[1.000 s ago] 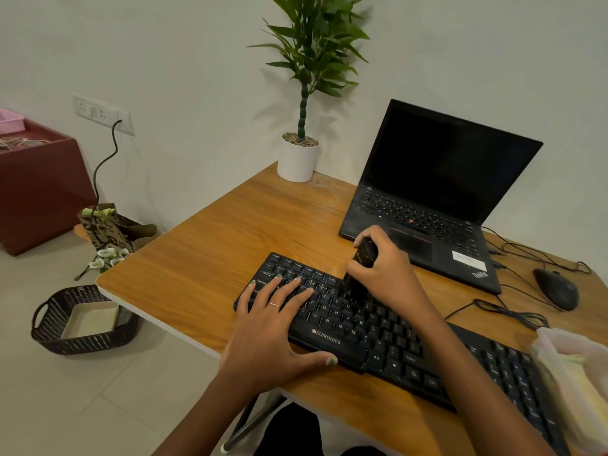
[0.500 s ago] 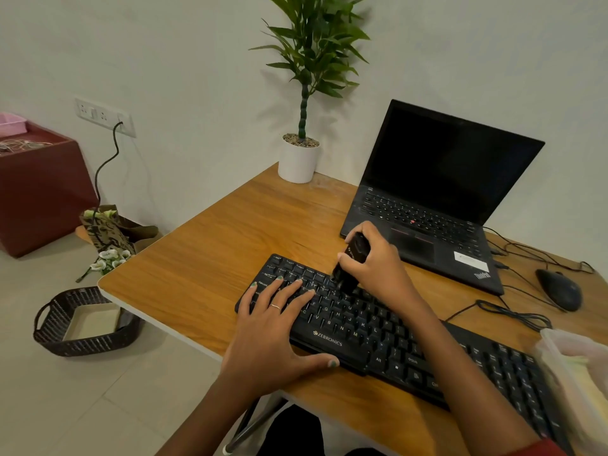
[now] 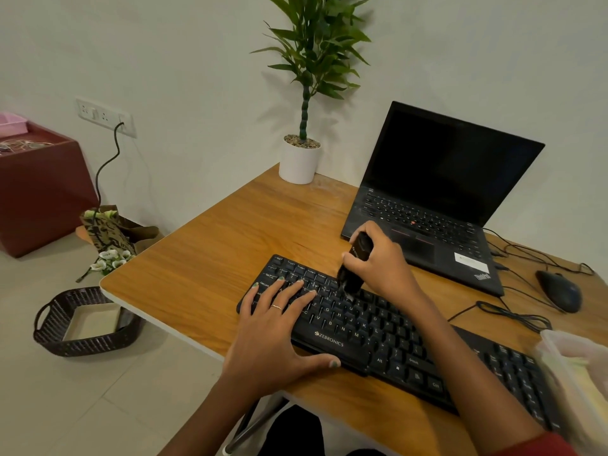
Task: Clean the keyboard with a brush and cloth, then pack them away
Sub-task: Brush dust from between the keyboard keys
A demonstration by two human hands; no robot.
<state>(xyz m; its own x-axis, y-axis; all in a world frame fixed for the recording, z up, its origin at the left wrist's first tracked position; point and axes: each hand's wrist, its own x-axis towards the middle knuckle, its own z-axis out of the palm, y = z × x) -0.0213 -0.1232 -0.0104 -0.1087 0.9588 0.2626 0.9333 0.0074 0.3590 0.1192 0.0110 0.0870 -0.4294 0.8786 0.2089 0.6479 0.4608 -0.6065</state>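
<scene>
I am in the brushing step: my right hand [image 3: 381, 264] is curled round the black brush [image 3: 357, 261], gripping it with thumb and fingers, bristles down on the far rows of the keyboard [image 3: 378, 327] toward its left half. My left hand [image 3: 279, 327] lies flat on the keyboard's left end, fingers spread and straight, thumb along the near edge, pinning it to the desk [image 3: 204, 268]. The keyboard runs from the middle of the desk to the near right corner, in front of the laptop [image 3: 437, 199]. Next, I judge, the brush must sweep rightward row by row while I keep the board steady; the wiping has not begun.
</scene>
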